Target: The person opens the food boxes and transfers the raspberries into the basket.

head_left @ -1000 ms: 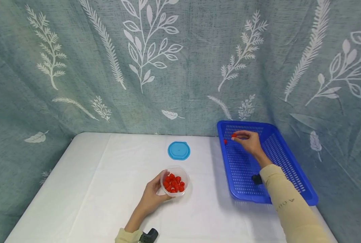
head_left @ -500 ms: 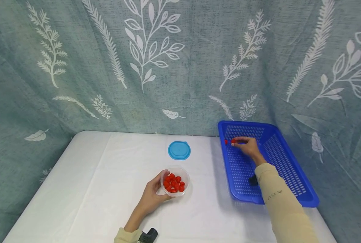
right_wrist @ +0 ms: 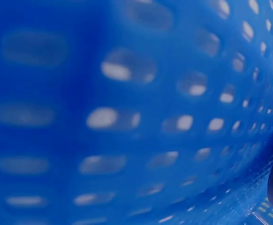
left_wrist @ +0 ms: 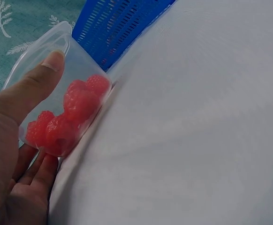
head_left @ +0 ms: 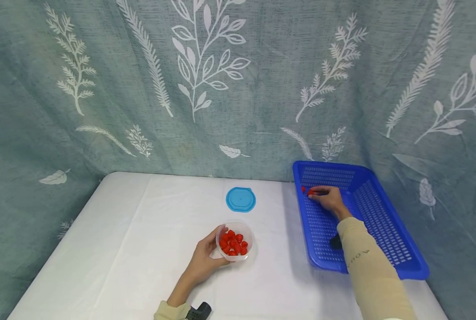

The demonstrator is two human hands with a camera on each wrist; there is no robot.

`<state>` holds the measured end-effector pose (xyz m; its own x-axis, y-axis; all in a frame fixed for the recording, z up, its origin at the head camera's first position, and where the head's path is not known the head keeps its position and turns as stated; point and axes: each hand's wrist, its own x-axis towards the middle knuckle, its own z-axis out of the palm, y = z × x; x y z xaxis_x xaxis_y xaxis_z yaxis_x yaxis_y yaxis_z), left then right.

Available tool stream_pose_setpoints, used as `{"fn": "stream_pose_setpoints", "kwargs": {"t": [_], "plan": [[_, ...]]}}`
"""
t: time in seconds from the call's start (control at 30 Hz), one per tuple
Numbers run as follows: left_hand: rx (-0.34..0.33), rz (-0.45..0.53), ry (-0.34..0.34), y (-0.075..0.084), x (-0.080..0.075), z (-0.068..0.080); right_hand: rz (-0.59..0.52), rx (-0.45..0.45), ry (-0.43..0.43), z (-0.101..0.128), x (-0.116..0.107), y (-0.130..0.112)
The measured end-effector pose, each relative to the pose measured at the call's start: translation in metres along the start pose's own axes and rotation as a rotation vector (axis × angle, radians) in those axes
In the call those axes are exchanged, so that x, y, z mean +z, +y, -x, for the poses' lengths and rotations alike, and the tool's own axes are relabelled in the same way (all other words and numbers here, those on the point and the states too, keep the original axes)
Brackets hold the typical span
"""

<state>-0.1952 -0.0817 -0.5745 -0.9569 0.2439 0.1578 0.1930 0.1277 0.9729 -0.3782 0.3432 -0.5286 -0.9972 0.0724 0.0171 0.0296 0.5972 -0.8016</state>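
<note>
In the head view, my left hand [head_left: 204,258] holds a clear plastic tub [head_left: 244,227] from its left side. Several red raspberries [head_left: 235,244] lie inside it. The left wrist view shows the thumb on the tub's wall [left_wrist: 56,42] and fingers below, with raspberries [left_wrist: 80,101] seen through the plastic. Down in the blue basket [head_left: 306,231], my right hand [head_left: 329,198] pinches a raspberry [head_left: 311,193] between thumb and fingers. Another raspberry [head_left: 303,189] lies just left of it by the basket wall. The right wrist view shows mostly blurred basket mesh [right_wrist: 127,140].
A round blue lid [head_left: 241,199] lies on the white-covered table [head_left: 150,240], behind the tub. Patterned green curtain [head_left: 238,98] hangs along the back and both sides. The basket stands at the table's right, near the curtain.
My right hand has lowered the raspberry deeper into the basket, towards its floor. My left hand keeps hold of the tub in place. The head view has shifted slightly.
</note>
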Motion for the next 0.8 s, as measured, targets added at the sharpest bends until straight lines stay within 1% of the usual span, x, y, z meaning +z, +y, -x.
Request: {"fn": "stream_pose_setpoints", "kwargs": {"t": [0.27,0.37,0.57,0.67,0.8], "plan": [[-0.045,-0.008,-0.003,0.004,0.002,0.002,0.011,0.024,-0.035,0.003,-0.004,0.003],[-0.044,-0.005,-0.002,0.005,0.002,0.002,-0.011,0.03,-0.032,0.003,-0.004,0.003],[-0.042,0.004,0.0,0.005,0.002,0.001,-0.047,0.033,-0.035,0.003,-0.006,-0.007],[-0.034,-0.002,0.003,0.004,0.001,0.001,-0.042,-0.004,-0.042,0.001,-0.009,-0.015],[-0.04,-0.012,0.003,0.004,0.002,0.0,-0.002,-0.063,-0.077,0.001,-0.02,-0.036]]}}
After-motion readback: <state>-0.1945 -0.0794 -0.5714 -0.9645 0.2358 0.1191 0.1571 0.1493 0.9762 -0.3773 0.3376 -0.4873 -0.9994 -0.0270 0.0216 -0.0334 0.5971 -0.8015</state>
